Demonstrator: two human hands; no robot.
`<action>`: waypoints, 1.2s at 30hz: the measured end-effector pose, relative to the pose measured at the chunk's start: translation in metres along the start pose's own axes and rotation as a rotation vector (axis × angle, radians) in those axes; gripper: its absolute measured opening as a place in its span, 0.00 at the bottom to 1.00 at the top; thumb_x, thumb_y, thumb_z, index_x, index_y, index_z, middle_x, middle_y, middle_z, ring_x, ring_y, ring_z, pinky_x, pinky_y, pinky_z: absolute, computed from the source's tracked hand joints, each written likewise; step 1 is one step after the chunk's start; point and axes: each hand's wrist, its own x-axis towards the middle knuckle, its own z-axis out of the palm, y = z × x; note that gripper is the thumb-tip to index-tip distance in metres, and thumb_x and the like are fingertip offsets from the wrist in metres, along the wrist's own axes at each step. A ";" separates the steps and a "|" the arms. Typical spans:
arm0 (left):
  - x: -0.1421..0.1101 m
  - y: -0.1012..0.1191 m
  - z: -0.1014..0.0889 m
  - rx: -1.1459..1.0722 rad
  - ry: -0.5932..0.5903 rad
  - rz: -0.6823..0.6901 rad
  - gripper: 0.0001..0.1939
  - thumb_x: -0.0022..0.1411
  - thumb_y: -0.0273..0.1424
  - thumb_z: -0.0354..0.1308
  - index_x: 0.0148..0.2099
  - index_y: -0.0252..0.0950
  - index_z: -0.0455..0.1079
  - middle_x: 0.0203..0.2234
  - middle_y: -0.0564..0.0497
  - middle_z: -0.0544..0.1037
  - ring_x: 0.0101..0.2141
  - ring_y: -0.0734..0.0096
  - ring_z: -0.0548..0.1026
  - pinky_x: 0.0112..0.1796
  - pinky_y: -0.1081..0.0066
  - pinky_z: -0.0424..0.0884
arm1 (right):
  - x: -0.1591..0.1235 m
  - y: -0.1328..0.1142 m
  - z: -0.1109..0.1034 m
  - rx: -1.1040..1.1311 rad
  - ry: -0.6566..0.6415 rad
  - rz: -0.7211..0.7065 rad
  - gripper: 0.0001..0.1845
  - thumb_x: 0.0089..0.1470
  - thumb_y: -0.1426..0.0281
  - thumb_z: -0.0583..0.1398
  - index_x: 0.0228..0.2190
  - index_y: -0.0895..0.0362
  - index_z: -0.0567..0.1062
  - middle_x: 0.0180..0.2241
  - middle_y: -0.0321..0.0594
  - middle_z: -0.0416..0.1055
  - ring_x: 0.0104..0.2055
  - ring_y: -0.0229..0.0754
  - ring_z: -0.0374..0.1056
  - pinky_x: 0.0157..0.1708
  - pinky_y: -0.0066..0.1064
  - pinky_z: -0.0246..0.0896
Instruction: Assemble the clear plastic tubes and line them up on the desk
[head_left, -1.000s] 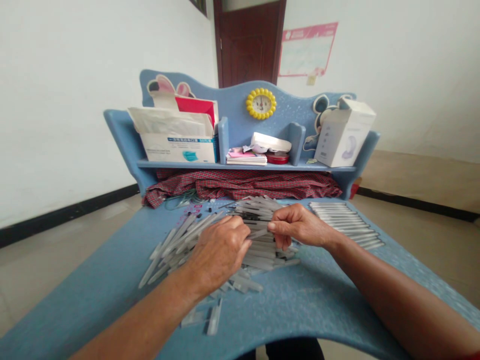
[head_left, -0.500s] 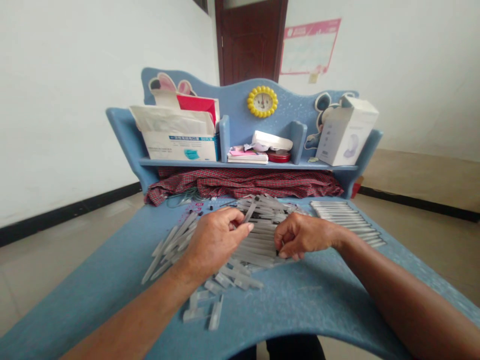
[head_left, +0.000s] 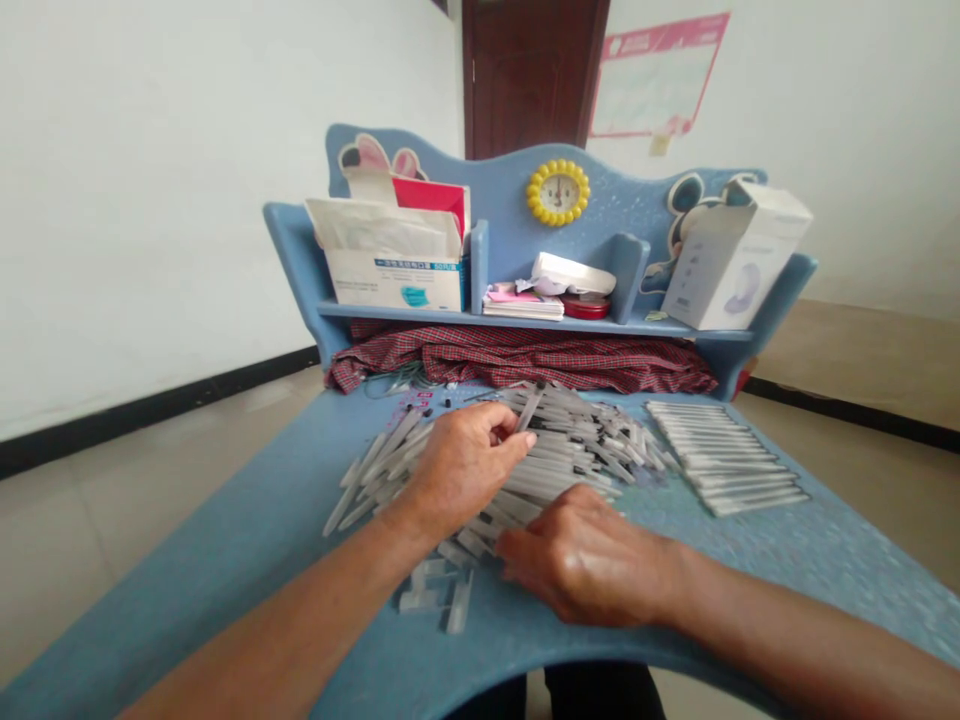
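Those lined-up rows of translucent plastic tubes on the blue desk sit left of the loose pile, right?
No, they sit right of the loose pile, not left. The head view shows the lined-up rows of translucent plastic tubes to the right of the loose pile on the blue desk.

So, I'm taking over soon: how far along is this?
Done: a neat row of clear plastic tubes lies squared at the right of the blue desk. In hand: the left hand grips one tube, and the right hand rests on the loose heap. Remaining: that heap, filling the desk's middle.
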 end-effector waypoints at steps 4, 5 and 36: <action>0.000 0.002 0.000 -0.044 -0.005 -0.035 0.08 0.53 0.33 0.57 0.25 0.34 0.69 0.15 0.58 0.67 0.20 0.76 0.64 0.22 0.76 0.57 | 0.007 -0.007 0.008 -0.103 -0.072 -0.005 0.06 0.52 0.77 0.53 0.30 0.58 0.69 0.21 0.39 0.73 0.17 0.39 0.64 0.15 0.30 0.38; 0.001 0.003 -0.001 -0.068 -0.008 -0.050 0.08 0.52 0.32 0.57 0.24 0.34 0.68 0.15 0.59 0.65 0.19 0.77 0.62 0.22 0.76 0.56 | 0.008 -0.008 0.008 -0.110 -0.091 0.012 0.06 0.51 0.78 0.53 0.30 0.58 0.69 0.21 0.40 0.73 0.17 0.40 0.65 0.15 0.30 0.40; 0.004 0.005 -0.004 -0.490 0.012 -0.268 0.09 0.52 0.33 0.59 0.23 0.34 0.68 0.15 0.57 0.69 0.20 0.77 0.64 0.24 0.75 0.58 | 0.004 -0.005 -0.013 -0.122 -0.168 0.132 0.12 0.49 0.73 0.54 0.38 0.61 0.67 0.19 0.40 0.71 0.17 0.41 0.65 0.17 0.30 0.44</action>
